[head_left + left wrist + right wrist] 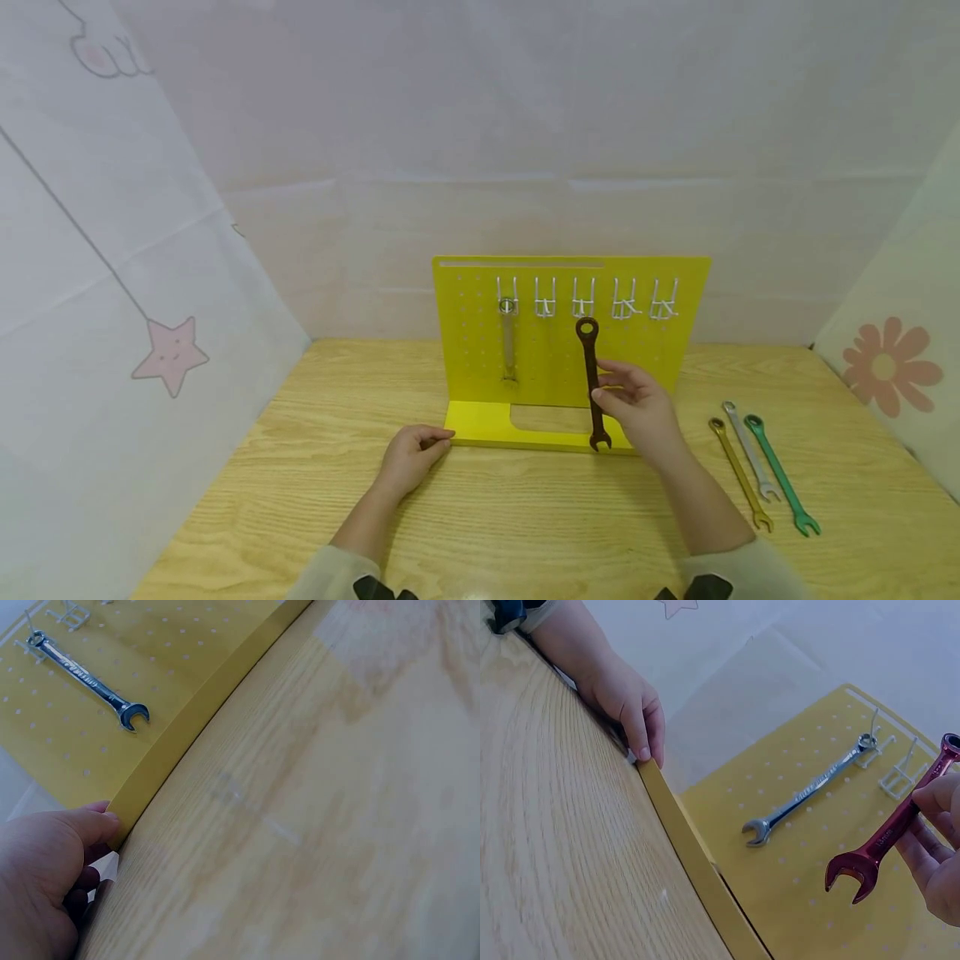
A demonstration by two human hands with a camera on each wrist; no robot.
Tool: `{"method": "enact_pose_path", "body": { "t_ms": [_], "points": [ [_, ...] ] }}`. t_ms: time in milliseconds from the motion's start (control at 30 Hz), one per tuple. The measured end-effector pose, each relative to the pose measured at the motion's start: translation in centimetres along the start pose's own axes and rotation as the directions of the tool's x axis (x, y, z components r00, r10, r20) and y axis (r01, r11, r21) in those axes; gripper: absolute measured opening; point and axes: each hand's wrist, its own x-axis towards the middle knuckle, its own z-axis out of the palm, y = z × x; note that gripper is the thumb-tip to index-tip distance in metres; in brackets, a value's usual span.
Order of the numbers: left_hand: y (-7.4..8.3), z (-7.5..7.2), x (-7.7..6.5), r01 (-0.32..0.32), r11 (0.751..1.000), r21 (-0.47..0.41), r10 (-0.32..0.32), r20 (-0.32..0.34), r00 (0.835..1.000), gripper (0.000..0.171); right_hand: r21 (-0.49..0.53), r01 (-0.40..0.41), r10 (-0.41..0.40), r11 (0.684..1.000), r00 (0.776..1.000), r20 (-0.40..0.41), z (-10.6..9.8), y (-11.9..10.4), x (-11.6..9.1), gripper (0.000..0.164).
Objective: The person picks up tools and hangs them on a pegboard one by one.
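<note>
A dark red combination wrench (592,383) is pinched between the thumb and fingers of my right hand (637,410). It stands nearly upright in front of the yellow pegboard (472,350), ring end up and open end down. With thumb and fingers, my left hand (408,457) pinches the front left corner of the pegboard's base (480,423). A silver wrench (86,677) hangs by its ring end from the leftmost hook. In the right wrist view, the red wrench (885,836) is apart from the hooks, its open jaw facing the lower left.
Several white wire hooks (545,302) line the upper pegboard. On the wooden table (315,500) to the right lie a gold wrench (738,471), a silver wrench (752,454) and a green wrench (780,471). Pale cloth (360,225) hangs behind and at both sides.
</note>
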Motion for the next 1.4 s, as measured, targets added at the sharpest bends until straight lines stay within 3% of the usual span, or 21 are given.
{"method": "enact_pose_path", "body": {
  "t_ms": [733,1400],
  "points": [
    [-0.1,0.1,-0.1,-0.003,1.0,-0.005,0.003,0.004,1.0,0.015,0.059,-0.049,0.047,0.997,0.998,0.033,3.8,-0.7,2.6,0.04],
    [-0.1,0.1,0.0,0.007,1.0,-0.024,-0.007,-0.001,1.0,0.015,0.057,-0.092,0.092,0.994,0.996,0.001,5.1,0.5,5.2,0.04]
  ]
}}
